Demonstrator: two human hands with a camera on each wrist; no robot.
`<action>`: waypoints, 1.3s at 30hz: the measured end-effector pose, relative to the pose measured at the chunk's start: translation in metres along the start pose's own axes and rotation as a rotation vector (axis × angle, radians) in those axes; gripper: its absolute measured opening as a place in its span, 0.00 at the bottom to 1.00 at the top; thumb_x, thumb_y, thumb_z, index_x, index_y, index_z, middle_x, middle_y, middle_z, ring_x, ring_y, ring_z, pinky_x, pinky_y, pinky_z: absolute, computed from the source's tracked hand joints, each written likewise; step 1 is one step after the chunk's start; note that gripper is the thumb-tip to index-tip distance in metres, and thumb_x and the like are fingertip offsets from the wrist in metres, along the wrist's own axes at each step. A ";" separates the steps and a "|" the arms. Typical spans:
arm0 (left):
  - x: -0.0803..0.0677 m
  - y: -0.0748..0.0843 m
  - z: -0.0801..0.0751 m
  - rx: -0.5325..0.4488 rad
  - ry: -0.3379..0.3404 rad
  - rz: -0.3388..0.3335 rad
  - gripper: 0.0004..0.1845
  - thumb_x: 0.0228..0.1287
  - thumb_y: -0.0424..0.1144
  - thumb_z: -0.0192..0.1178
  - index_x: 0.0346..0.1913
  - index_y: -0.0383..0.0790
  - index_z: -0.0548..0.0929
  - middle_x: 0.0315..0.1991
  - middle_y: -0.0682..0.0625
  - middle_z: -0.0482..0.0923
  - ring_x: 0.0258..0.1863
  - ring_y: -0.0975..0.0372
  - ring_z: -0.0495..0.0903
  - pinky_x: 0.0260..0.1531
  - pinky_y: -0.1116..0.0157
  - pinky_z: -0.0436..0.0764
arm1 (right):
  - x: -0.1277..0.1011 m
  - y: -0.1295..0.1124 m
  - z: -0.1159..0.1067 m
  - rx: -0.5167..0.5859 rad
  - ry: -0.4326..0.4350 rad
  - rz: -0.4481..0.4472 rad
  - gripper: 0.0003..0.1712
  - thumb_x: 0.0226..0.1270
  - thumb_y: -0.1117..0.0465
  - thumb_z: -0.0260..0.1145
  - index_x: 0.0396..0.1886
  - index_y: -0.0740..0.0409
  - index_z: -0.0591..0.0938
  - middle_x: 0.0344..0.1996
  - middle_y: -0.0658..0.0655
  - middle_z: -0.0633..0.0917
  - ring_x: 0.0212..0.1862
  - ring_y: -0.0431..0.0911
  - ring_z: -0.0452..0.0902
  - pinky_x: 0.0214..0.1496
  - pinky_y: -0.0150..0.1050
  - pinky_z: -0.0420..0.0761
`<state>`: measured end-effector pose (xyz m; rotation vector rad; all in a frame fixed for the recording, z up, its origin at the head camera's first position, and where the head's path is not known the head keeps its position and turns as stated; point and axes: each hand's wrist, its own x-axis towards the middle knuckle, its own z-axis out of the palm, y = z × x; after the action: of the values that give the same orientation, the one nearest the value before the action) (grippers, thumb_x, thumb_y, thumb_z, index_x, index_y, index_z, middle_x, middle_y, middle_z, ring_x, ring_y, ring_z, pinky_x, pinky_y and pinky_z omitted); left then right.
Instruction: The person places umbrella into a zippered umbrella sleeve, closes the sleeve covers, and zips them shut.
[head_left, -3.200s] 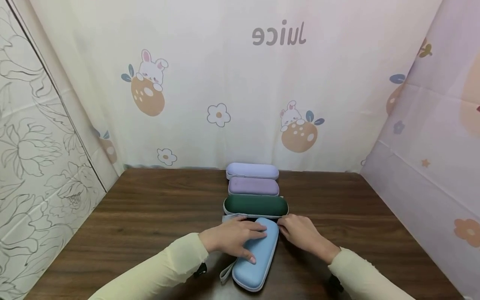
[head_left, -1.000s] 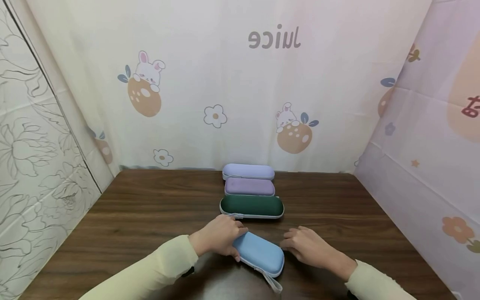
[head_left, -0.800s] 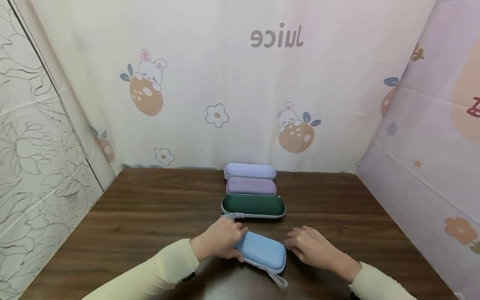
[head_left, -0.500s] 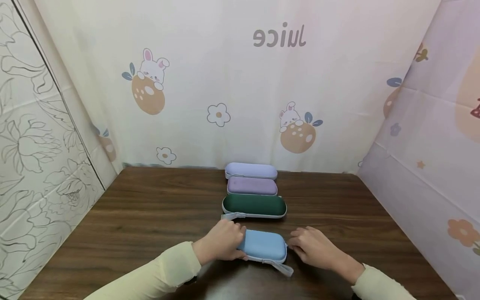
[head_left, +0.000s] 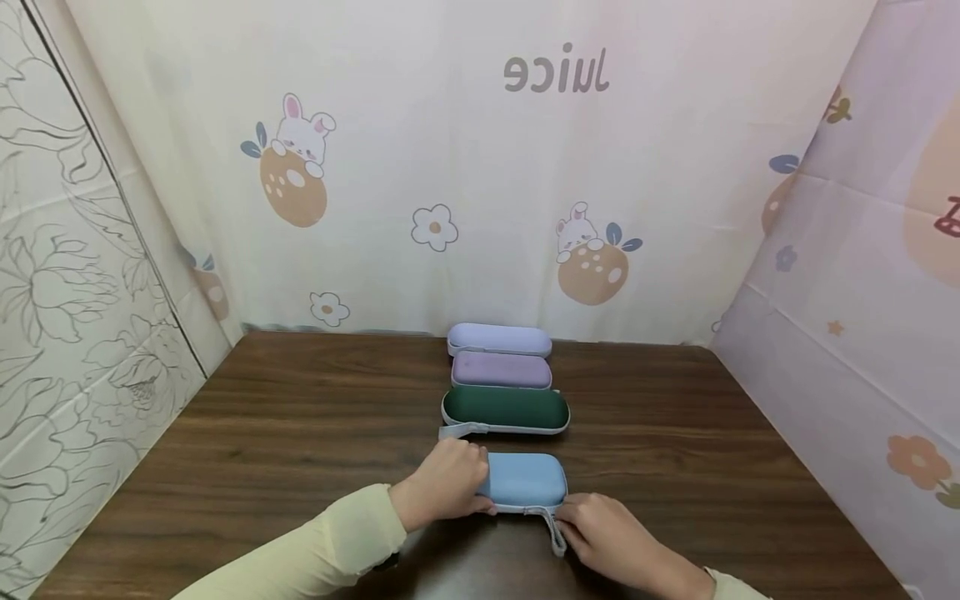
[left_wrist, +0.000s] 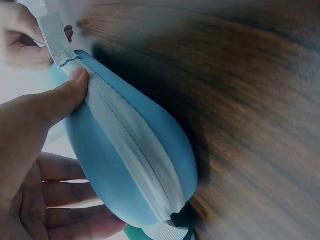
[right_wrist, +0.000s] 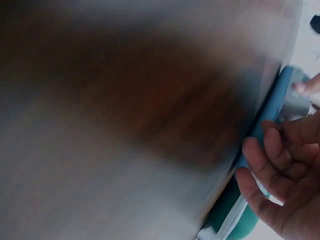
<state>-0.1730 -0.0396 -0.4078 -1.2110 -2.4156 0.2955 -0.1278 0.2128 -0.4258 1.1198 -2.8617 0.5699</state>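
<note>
A light blue zippered glasses case (head_left: 527, 477) lies crosswise on the table, its wrist strap (head_left: 557, 535) hanging off the front right corner. My left hand (head_left: 447, 481) grips its left end; in the left wrist view the thumb (left_wrist: 75, 87) presses along the grey zipper (left_wrist: 127, 135). At the case's front right corner is my right hand (head_left: 603, 533), fingers curled, pinching at the zipper pull, which the fingers hide. In the right wrist view the right hand's fingers (right_wrist: 267, 175) sit against the blue shell.
Behind the blue case, a green case (head_left: 506, 408), a purple case (head_left: 501, 370) and a lavender case (head_left: 498, 339) stand in a row toward the back curtain (head_left: 480, 167). The green one's strap (head_left: 461, 430) reaches near my left hand. All rest on the dark wooden table (head_left: 315, 417).
The blue case has turned from pointing away from me to lying crosswise, its strap end now at right. My right hand has come round its right end to the front corner.
</note>
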 end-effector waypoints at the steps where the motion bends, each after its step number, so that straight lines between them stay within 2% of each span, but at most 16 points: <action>1: 0.000 0.000 0.001 0.003 0.001 -0.001 0.29 0.47 0.70 0.63 0.23 0.45 0.80 0.15 0.55 0.70 0.15 0.64 0.71 0.13 0.67 0.66 | 0.002 -0.002 0.000 0.002 -0.015 0.011 0.10 0.63 0.66 0.65 0.25 0.48 0.80 0.20 0.36 0.71 0.22 0.29 0.63 0.24 0.30 0.68; 6: -0.003 -0.004 0.006 -0.001 0.021 -0.007 0.34 0.49 0.71 0.60 0.35 0.40 0.84 0.22 0.54 0.77 0.18 0.62 0.74 0.14 0.67 0.68 | 0.006 0.000 -0.005 -0.033 -0.007 0.012 0.13 0.63 0.63 0.65 0.21 0.45 0.78 0.18 0.35 0.70 0.20 0.29 0.61 0.22 0.30 0.66; 9: -0.011 -0.012 0.008 -0.068 0.009 -0.005 0.36 0.49 0.70 0.61 0.43 0.39 0.84 0.32 0.52 0.82 0.24 0.61 0.78 0.18 0.67 0.72 | 0.006 0.008 -0.009 -0.056 0.038 0.026 0.10 0.61 0.59 0.68 0.21 0.43 0.79 0.19 0.34 0.72 0.21 0.29 0.63 0.22 0.30 0.68; 12: -0.022 -0.021 0.007 -0.163 -0.021 -0.012 0.36 0.47 0.67 0.66 0.48 0.39 0.82 0.38 0.51 0.82 0.29 0.61 0.80 0.24 0.66 0.77 | 0.006 0.016 -0.013 -0.060 0.050 0.112 0.05 0.59 0.54 0.70 0.27 0.45 0.82 0.20 0.35 0.73 0.22 0.29 0.64 0.22 0.31 0.68; 15: -0.034 -0.027 0.004 -0.234 -0.038 -0.043 0.36 0.44 0.64 0.70 0.48 0.37 0.81 0.39 0.48 0.82 0.30 0.62 0.81 0.29 0.65 0.79 | 0.007 0.023 -0.015 -0.062 0.040 0.197 0.09 0.57 0.49 0.71 0.33 0.47 0.84 0.20 0.35 0.72 0.22 0.30 0.64 0.21 0.31 0.66; 19: -0.042 -0.029 0.005 -0.305 -0.029 -0.072 0.35 0.45 0.59 0.73 0.48 0.34 0.81 0.39 0.46 0.82 0.30 0.61 0.82 0.29 0.64 0.80 | 0.007 0.029 -0.017 -0.057 0.028 0.228 0.14 0.57 0.47 0.71 0.37 0.49 0.85 0.21 0.36 0.73 0.23 0.31 0.64 0.22 0.31 0.66; 23: -0.042 -0.029 0.006 -0.374 -0.018 -0.074 0.32 0.45 0.54 0.74 0.47 0.32 0.80 0.39 0.44 0.82 0.31 0.60 0.82 0.31 0.64 0.80 | 0.008 0.030 -0.018 -0.051 0.019 0.219 0.14 0.57 0.48 0.71 0.38 0.51 0.85 0.22 0.36 0.73 0.24 0.31 0.65 0.22 0.32 0.67; 30: -0.035 -0.031 0.010 -0.419 -0.042 -0.100 0.29 0.49 0.48 0.74 0.48 0.29 0.80 0.41 0.42 0.82 0.32 0.60 0.82 0.32 0.65 0.81 | 0.012 0.032 -0.020 -0.068 0.032 0.206 0.13 0.57 0.50 0.71 0.38 0.51 0.85 0.22 0.36 0.73 0.23 0.30 0.66 0.22 0.31 0.68; 39: -0.027 -0.033 0.016 -0.359 0.014 -0.097 0.27 0.49 0.49 0.74 0.44 0.32 0.81 0.33 0.46 0.79 0.26 0.62 0.79 0.27 0.67 0.79 | 0.018 0.043 -0.023 -0.061 0.025 0.221 0.12 0.59 0.52 0.70 0.40 0.53 0.84 0.22 0.38 0.74 0.23 0.30 0.66 0.22 0.32 0.68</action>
<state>-0.1894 -0.0806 -0.4178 -1.2256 -2.5782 -0.1843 -0.1727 0.2381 -0.4154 0.7876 -2.9788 0.4945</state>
